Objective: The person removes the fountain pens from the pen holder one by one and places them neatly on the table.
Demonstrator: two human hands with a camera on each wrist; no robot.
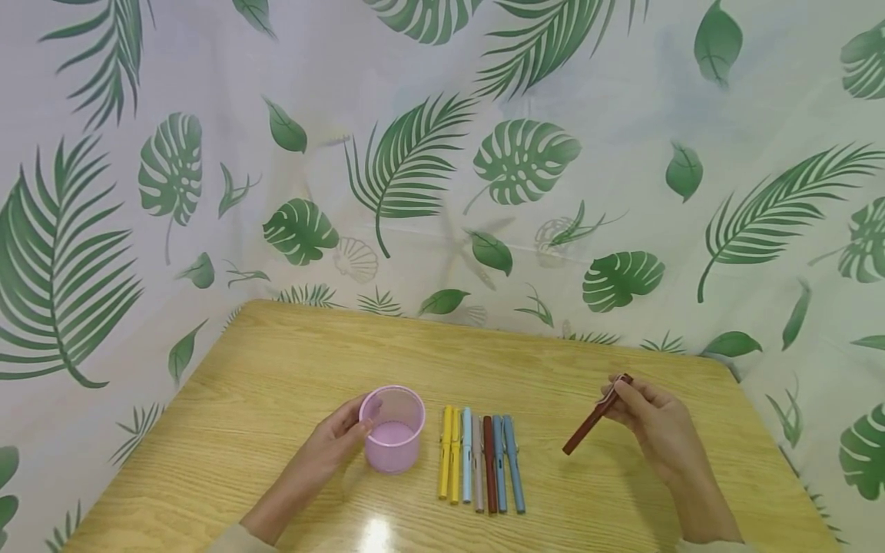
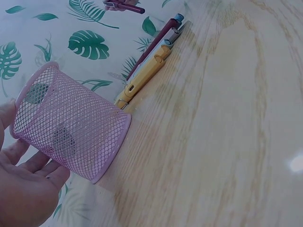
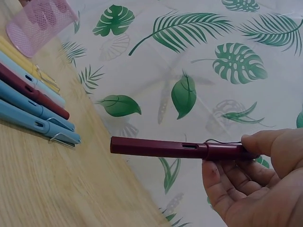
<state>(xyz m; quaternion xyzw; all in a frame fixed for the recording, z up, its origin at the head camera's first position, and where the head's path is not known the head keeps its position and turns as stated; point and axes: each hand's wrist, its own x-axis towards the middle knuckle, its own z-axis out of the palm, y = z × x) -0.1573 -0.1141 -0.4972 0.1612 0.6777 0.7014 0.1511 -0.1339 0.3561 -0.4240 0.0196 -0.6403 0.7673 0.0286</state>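
My left hand [image 1: 321, 449] holds a pink mesh pen cup [image 1: 392, 458] by its left side, thumb at the rim and fingers behind the wall. In the left wrist view the cup's mesh wall [image 2: 87, 127] shows, with its base edge close over the table. Over the table's right part, my right hand [image 1: 660, 422] pinches a dark red pen [image 1: 586, 430] near its clip end, between thumb and fingers. The pen's other end points down and left; in the right wrist view its barrel [image 3: 156, 147] lies nearly level.
Between the hands, several pens lie side by side: yellow pens [image 1: 449, 457], a light blue pen [image 1: 467, 457], a greyish-pink one [image 1: 478, 480], another dark red pen [image 1: 490, 476] and blue pens [image 1: 513, 468]. A leaf-printed curtain [image 1: 429, 69] rises behind the wooden table [image 1: 276, 353].
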